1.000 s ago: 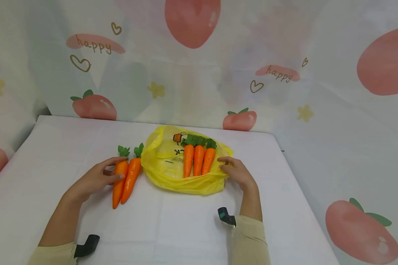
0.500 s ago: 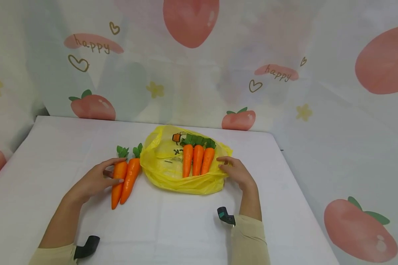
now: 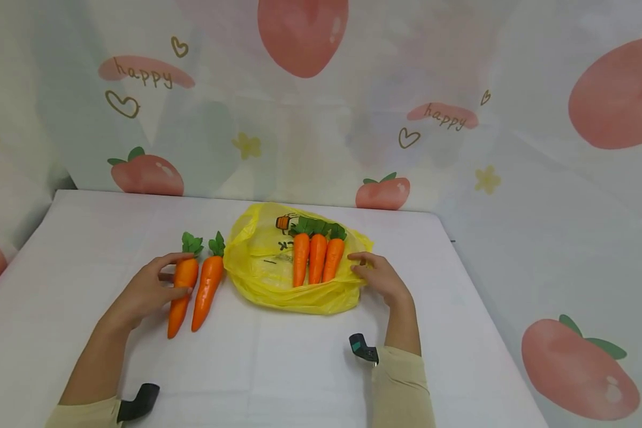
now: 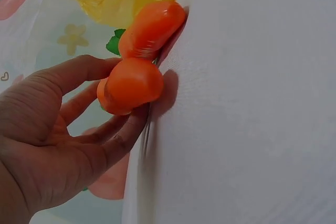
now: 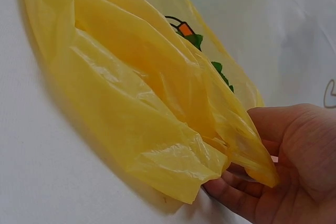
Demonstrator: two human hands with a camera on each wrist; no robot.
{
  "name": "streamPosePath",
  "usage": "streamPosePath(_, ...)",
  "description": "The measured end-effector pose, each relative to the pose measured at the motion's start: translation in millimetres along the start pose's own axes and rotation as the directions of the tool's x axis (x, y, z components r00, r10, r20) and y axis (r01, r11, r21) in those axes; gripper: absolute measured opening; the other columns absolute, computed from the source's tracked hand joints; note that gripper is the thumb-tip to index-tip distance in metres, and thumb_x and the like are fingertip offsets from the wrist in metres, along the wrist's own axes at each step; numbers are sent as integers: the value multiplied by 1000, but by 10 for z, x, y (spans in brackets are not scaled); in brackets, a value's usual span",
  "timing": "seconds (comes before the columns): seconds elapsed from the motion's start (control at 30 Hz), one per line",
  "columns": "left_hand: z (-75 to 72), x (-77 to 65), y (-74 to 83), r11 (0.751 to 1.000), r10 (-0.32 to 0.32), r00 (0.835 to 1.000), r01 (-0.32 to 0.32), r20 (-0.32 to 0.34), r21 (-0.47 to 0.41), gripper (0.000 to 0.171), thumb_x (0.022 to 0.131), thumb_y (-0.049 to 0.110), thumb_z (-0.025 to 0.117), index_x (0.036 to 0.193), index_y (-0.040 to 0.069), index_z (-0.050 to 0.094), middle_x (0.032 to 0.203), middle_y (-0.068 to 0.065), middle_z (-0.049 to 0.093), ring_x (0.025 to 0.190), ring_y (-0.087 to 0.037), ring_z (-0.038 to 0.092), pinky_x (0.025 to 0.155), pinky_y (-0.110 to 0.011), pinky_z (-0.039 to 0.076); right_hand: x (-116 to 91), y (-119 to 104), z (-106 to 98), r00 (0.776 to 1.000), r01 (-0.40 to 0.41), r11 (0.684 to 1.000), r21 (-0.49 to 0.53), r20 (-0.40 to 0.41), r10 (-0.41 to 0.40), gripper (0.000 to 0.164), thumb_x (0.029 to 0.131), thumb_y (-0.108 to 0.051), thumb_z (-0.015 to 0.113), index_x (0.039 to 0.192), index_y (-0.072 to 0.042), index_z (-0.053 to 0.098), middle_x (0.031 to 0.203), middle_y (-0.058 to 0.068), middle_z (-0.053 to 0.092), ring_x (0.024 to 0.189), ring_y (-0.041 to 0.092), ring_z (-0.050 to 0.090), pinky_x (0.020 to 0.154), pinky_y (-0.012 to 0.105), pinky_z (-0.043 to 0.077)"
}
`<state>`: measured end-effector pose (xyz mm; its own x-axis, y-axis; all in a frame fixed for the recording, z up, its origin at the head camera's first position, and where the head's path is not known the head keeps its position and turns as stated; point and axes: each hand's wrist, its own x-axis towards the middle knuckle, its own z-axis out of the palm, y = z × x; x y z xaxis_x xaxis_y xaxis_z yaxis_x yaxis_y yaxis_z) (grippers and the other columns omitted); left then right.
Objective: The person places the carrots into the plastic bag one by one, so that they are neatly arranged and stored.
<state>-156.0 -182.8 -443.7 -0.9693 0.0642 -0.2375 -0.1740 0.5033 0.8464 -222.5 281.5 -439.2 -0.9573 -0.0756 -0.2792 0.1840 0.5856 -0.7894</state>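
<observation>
Held carrot [image 3: 187,273] — shifted left, apart.

Org. carrots [image 3: 207,291], yel. plastic bag [image 3: 257,264], white bench [image 3: 294,368].
Carrots w/ dk grn leafy tops [image 3: 192,244]; bag w/ blk lettering [image 3: 286,246] & blk-outlined org. motif [image 3: 282,223]; pale pastel backdrop [image 3: 310,148] w/ pinkish-red fruit prints [image 3: 147,176], grn leaves [image 3: 136,153], yel. flowers [image 3: 246,145], brown hearts [image 3: 134,108], "happy" script [image 3: 144,76] on pink; beige sleeves [image 3: 403,395], blk wrist cams [image 3: 141,403].
</observation>
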Motion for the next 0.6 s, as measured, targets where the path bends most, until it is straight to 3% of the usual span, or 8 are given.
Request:
streamPosePath(0.33, -80, -29, 0, 999, 53, 999, -53, -3, -8, 69, 97, 16, 72, 158, 14, 42, 155, -27, 34, 125, -49, 47, 88, -53, 56, 3, 6, -1, 1000, 8, 1000, -7, 0, -8, 37, 104, -20, 56, 139, -12, 65, 130, 15, 56, 119, 33, 48, 101, 47, 45)
streamPosePath(0.6, -102, -80, 107, 998, 68, 998, -68, -15, -2, 68, 98, 20, 71, 159, 14, 41, 156, -26, 33, 128, -51, 43, 89, -61, 53, 7, 14, -2, 1000, -2, 1000, 8, 1, 2, 36, 105, -21, 56, 139, -13, 65, 133, 14, 55, 121, 33, 48, 104, 48, 43)
